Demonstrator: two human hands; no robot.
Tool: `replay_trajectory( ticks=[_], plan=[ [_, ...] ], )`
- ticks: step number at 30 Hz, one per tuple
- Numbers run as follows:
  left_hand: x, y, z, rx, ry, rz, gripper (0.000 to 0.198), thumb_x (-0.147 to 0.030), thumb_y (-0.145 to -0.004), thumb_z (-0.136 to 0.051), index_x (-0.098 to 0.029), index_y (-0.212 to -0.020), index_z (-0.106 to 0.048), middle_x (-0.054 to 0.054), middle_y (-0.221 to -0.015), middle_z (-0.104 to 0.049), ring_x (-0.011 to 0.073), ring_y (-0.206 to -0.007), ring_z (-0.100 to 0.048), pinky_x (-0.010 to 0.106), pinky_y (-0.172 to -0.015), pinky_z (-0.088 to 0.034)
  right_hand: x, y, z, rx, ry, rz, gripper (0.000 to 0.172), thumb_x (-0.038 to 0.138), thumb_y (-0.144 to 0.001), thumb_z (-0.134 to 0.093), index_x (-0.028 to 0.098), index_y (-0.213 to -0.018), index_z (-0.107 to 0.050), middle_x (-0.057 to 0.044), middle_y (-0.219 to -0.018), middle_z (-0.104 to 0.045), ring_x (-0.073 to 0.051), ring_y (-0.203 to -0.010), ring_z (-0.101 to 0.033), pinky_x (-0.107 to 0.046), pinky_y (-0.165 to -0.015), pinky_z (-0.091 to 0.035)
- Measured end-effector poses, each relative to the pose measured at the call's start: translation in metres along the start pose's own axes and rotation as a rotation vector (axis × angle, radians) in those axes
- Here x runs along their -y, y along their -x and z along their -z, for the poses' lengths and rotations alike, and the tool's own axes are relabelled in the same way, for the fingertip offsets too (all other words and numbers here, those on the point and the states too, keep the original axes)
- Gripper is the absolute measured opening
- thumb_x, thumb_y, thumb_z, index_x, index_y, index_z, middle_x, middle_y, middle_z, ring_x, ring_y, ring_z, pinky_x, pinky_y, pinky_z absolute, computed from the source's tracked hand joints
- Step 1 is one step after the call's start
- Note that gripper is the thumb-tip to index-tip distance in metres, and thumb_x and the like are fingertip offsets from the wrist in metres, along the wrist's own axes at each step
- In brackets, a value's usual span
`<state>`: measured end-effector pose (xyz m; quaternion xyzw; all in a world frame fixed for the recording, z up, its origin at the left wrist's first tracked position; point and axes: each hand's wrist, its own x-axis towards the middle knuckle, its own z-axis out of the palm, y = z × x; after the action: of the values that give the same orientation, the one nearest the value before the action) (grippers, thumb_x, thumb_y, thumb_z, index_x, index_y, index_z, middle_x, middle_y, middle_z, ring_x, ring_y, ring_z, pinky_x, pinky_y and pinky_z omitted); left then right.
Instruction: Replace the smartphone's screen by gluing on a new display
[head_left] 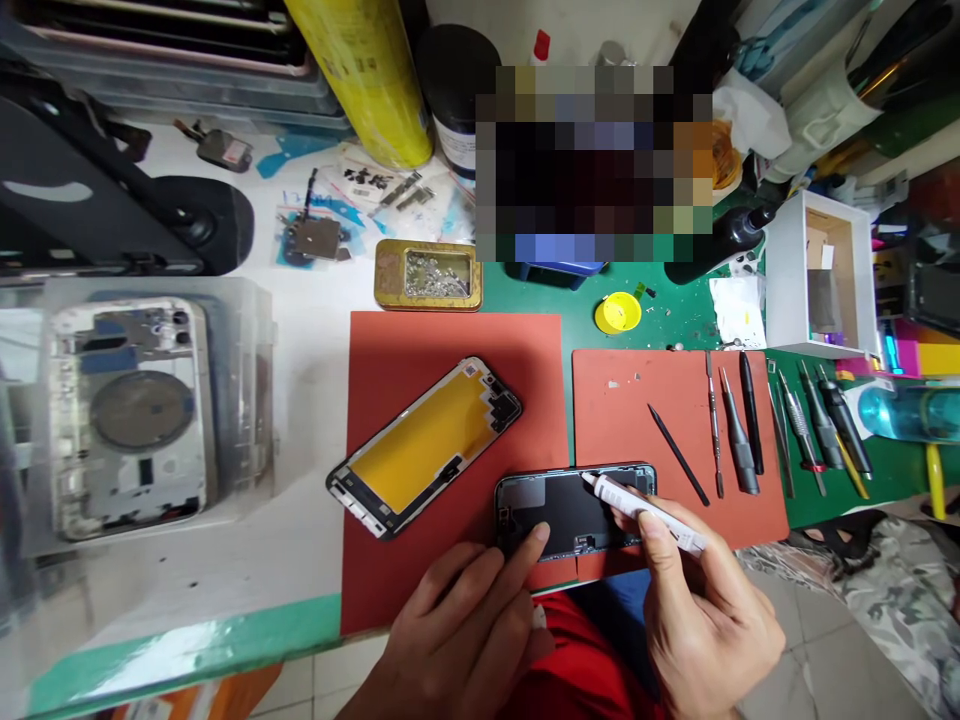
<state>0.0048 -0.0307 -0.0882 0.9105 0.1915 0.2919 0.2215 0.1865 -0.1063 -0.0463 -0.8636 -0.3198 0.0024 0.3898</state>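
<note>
A black phone frame (559, 505) lies across the front edges of the two red mats. My left hand (472, 620) rests at its left end, index fingertip pressed on the inner face and the other fingers curled. The thumb is partly hidden near the near edge. In my right hand (705, 600) is a slim white glue tube (645, 510), pinched between thumb and fingers. Its pointed nozzle is at the far edge of the frame, touching or just above it. A phone screen (427, 445) with a yellow back lies diagonally on the left mat.
A black stick (679, 455), tweezers and several screwdrivers (739, 435) lie to the right. Behind are a tin of small screws (386, 275), a yellow cap (619, 313) and a white box (787, 270). At left, a phone housing (199, 420) sits in a clear plastic tray (259, 400).
</note>
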Motion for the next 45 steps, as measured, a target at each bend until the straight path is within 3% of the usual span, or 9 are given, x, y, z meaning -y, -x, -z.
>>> replay_trajectory(
  ticks=[29,39,45],
  plan=[
    [0.0008,-0.0055,0.0007,-0.008,-0.016,-0.003,0.030,-0.012,-0.107,-0.050,-0.012,-0.082,-0.065,0.021,-0.118,-0.081,0.0256,-0.099,-0.064,0.045,-0.094,-0.046,-0.0051,-0.0010,0.0029,-0.042,0.031,-0.019,0.015,0.034,-0.096,-0.080,0.020,-0.097,-0.084,0.000,-0.081,-0.082,-0.015,-0.063,-0.076,-0.022,-0.068,-0.061],
    [0.0008,-0.0010,0.0008,-0.005,-0.016,0.016,0.026,-0.015,-0.106,-0.053,-0.015,-0.084,-0.068,0.017,-0.133,-0.077,0.0253,-0.102,-0.067,0.044,-0.096,-0.048,-0.0071,-0.0003,0.0030,-0.046,0.016,-0.049,0.013,0.033,-0.096,-0.080,0.022,-0.100,-0.084,0.002,-0.082,-0.082,-0.013,-0.064,-0.076,-0.021,-0.068,-0.061],
    [0.0001,-0.0043,0.0006,-0.022,-0.001,0.022,0.027,-0.013,-0.106,-0.052,-0.014,-0.083,-0.067,0.018,-0.127,-0.079,0.0252,-0.098,-0.065,0.044,-0.094,-0.048,-0.0052,-0.0021,0.0038,-0.055,0.038,-0.053,0.017,0.037,-0.097,-0.078,0.021,-0.097,-0.084,0.001,-0.079,-0.082,-0.013,-0.062,-0.075,-0.022,-0.065,-0.061]
  ],
)
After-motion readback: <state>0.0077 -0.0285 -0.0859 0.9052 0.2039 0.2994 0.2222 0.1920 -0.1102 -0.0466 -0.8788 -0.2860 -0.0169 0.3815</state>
